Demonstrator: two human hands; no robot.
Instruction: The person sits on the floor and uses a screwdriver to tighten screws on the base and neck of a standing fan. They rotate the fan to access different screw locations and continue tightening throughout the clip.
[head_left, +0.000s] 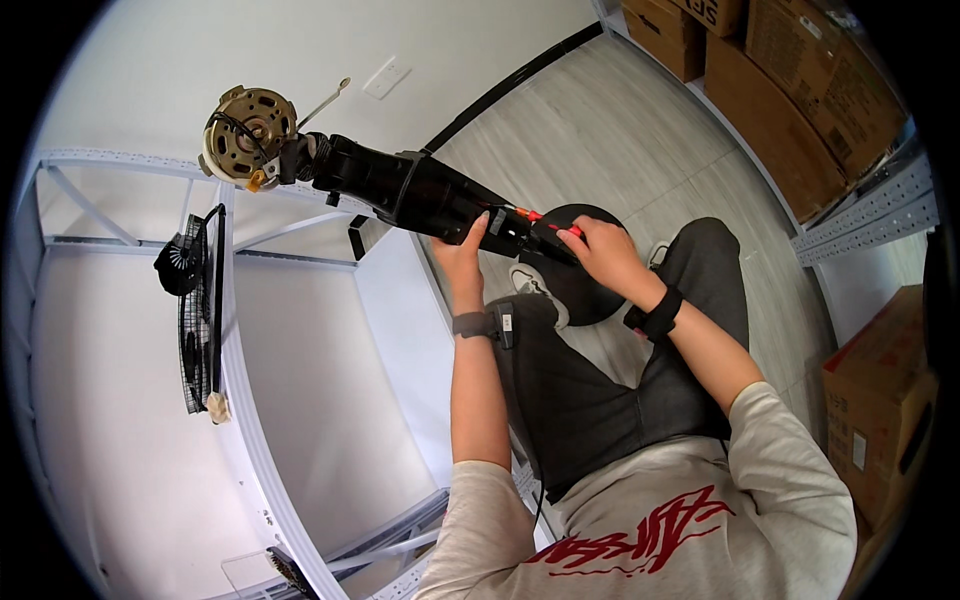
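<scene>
The red-handled tool (553, 228) is mostly hidden inside the right hand (606, 254), so its tip cannot be made out. The left hand (462, 260) covers part of the black fan housing (420, 192). The cardboard boxes (800, 90) at far right are cut off by the dark lens rim. The fan grille (203, 310) on the left is seen edge-on, its blades indistinct.

Black fan grille (205, 310) on white shelf (300, 330) (left); cardboard boxes (800, 110) right.

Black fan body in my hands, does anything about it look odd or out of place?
Yes: the black fan body has its round brass-coloured motor bare at the far end, while the black wire grille lies apart on the white shelf.
</scene>
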